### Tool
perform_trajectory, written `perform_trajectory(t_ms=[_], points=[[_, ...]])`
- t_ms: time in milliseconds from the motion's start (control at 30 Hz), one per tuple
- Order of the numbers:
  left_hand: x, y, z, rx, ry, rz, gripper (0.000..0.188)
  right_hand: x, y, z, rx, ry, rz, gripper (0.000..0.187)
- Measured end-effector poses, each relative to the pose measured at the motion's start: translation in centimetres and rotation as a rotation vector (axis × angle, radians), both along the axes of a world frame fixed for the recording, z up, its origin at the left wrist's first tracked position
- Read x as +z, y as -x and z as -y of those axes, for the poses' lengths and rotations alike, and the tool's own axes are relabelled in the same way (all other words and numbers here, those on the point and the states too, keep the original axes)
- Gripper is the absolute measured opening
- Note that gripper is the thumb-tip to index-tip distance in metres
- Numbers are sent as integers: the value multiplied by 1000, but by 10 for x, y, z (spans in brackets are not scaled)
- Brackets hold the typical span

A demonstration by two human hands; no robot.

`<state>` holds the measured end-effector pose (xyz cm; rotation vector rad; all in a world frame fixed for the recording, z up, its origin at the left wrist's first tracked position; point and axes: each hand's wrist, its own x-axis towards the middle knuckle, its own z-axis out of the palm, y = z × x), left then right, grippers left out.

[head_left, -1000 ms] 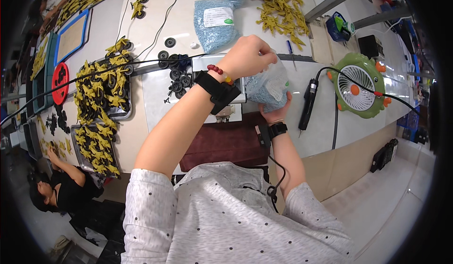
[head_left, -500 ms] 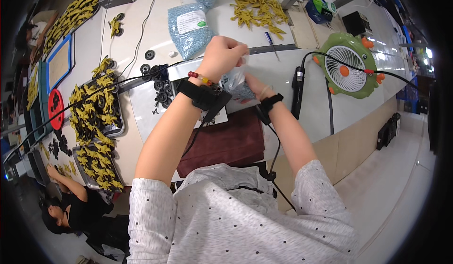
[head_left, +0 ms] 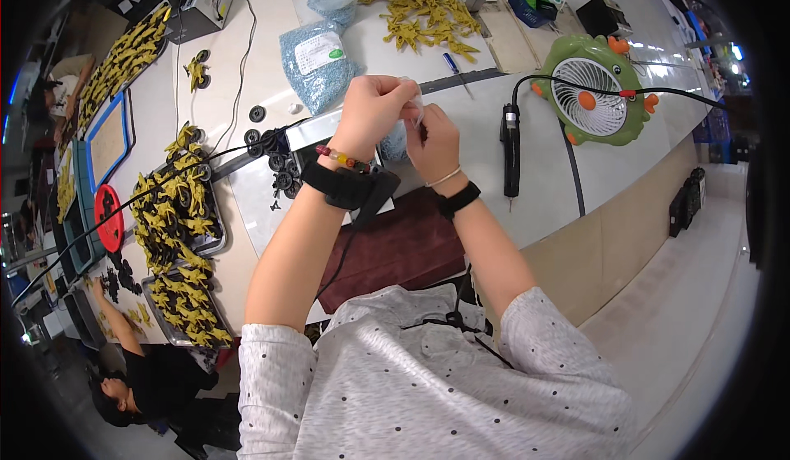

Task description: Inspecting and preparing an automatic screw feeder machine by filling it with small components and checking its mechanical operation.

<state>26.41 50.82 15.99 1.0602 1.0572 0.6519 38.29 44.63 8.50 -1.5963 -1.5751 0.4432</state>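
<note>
My left hand point(head_left: 372, 113) and my right hand point(head_left: 434, 146) meet above the bench, fingers pinched on the top of a small clear plastic bag. The bag point(head_left: 395, 143) hangs below them with grey-blue contents, partly hidden by my hands. Beneath my left wrist lies a white, box-like piece point(head_left: 314, 129) with a flat top. Just left of it are loose black toy wheels point(head_left: 284, 168). Beyond my left hand rests a larger clear bag of small blue pieces point(head_left: 319, 77), with a white label.
Yellow toy parts point(head_left: 424, 7) lie in a heap at the back. Trays of yellow-and-black toy motorbikes point(head_left: 173, 205) stand left. A black electric screwdriver point(head_left: 511, 151), a screwdriver point(head_left: 457, 72) and a green fan point(head_left: 597, 90) are right. A co-worker point(head_left: 152, 378) sits lower left.
My right hand has moved up from the side of the small bag to its top, beside my left hand. The co-worker's arm reaches farther forward.
</note>
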Motion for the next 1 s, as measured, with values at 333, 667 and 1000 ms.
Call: perform_trajectory(t_ms=[333, 667, 1000], points=[[30, 125, 42, 351, -331, -140, 22, 36, -28, 8, 42, 205, -855, 13], [-65, 141, 111, 679, -24, -64, 20, 7, -34, 33, -31, 59, -320, 35], [-112, 93, 120, 565, 68, 164, 48, -46, 47, 103, 57, 332, -374, 38]])
